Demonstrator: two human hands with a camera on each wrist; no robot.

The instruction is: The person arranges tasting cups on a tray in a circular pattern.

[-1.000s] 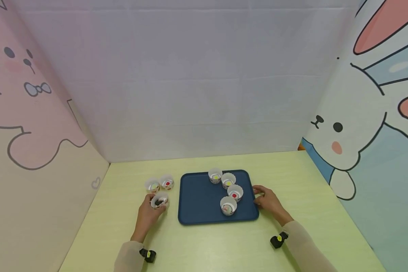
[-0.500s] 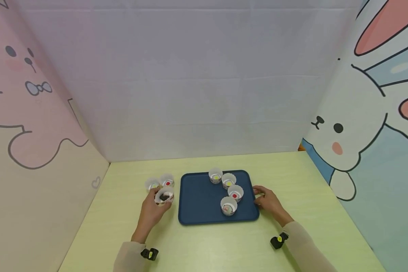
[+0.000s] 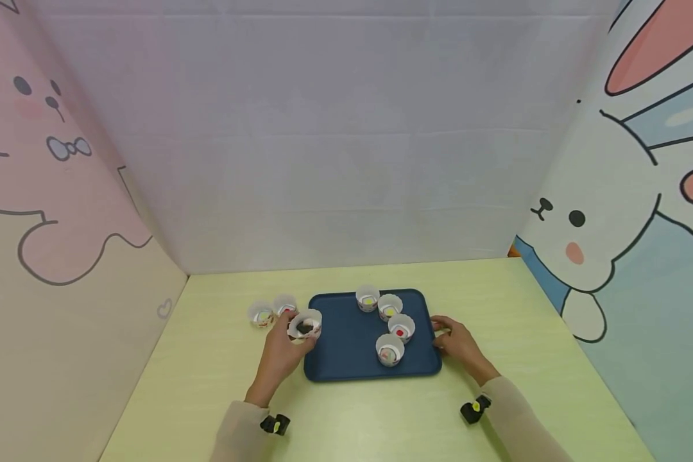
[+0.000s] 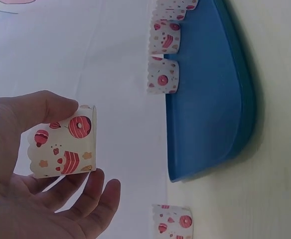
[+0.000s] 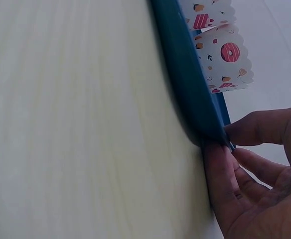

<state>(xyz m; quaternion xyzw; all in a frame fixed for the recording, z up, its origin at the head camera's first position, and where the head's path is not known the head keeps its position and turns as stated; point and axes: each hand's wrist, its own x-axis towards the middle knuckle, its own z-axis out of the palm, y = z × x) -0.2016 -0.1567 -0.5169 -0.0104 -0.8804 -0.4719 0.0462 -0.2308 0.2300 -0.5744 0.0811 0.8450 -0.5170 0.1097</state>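
My left hand [image 3: 282,353] grips a scallop-rimmed paper baking cup [image 4: 63,144] between thumb and fingers, raised over the left edge of a blue tray [image 3: 343,346]. A dark item [image 3: 305,327] lies inside this cup; its kind is too small to tell. At the tray's right side, my right hand [image 3: 461,346] pinches the rim, thumb on top and fingers against the outside. Several similar cups stand in a bent row on the tray's right half, among them one with a red item [image 3: 401,328] and a front one with a pale item [image 3: 389,351].
Two more paper cups, one holding a yellowish item [image 3: 261,315] and one partly behind my left hand [image 3: 285,303], stand on the pale wooden table [image 3: 358,417] left of the tray. A white cloth backdrop [image 3: 346,160] closes off the back, with cartoon-printed panels on both sides.
My left hand has lifted the paper cup with the dark item off the left area and carried it right, to the tray's left edge. The right hand stays at the rim.
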